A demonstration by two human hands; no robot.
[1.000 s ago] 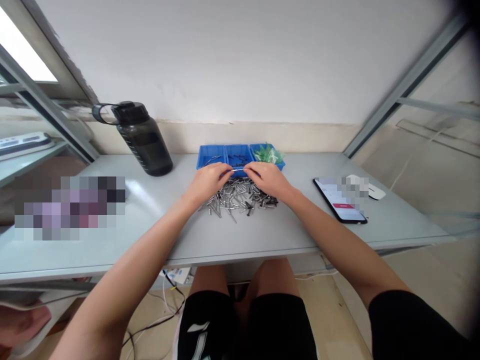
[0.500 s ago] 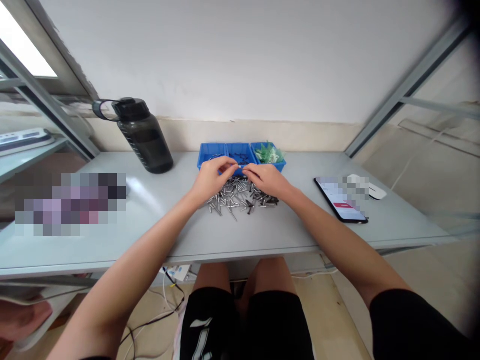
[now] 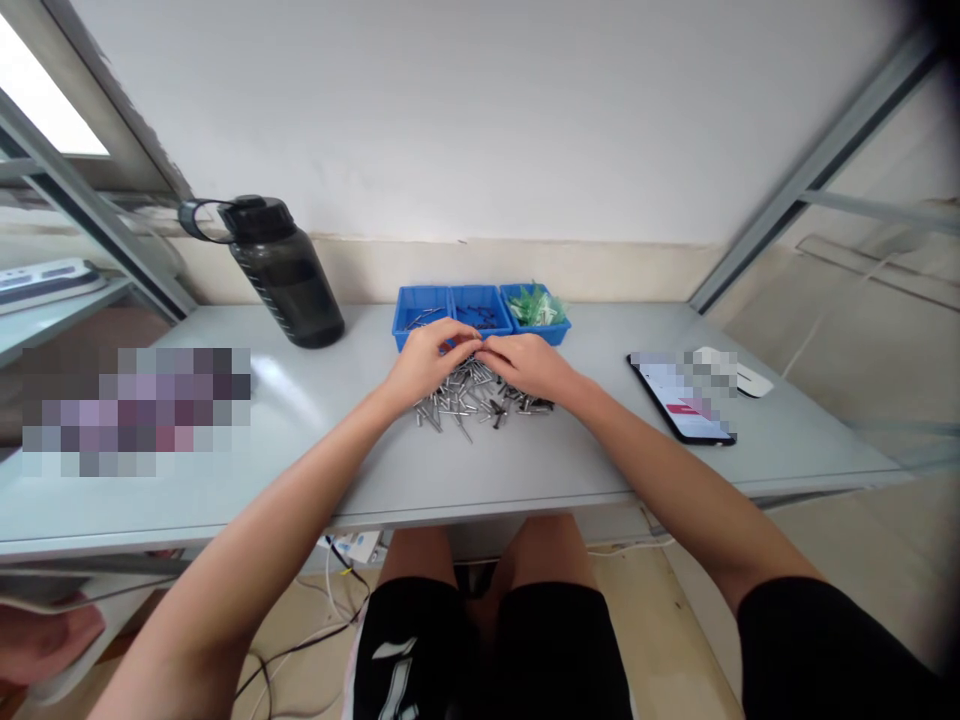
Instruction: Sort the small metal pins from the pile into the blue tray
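My left hand [image 3: 433,358] and my right hand [image 3: 529,362] meet fingertip to fingertip above a loose pile of silver pop rivets [image 3: 454,402]. Both are closed in a pinch, and whatever lies between the fingers is hidden or too small to name. Dark screws [image 3: 531,405] are mixed into the pile's right side, partly under my right hand. Just behind the hands stand a left blue bin [image 3: 405,300] with a few thin metal pieces, a middle blue bin [image 3: 480,294] with dark screws, and a right blue bin [image 3: 559,330] with a green plastic bag [image 3: 537,304] in it.
A dark water bottle [image 3: 291,285] stands at the back left of the grey table [image 3: 480,470]. To the right lie a phone [image 3: 679,405] and a white object [image 3: 750,380], partly blurred out. A pixelated item [image 3: 142,405] is on the left. Cables [image 3: 330,630] run across the floor.
The fingertips of both hands have come closer together and slightly lower. A small pale bit seen between them earlier is now hidden. The view has shifted slightly.
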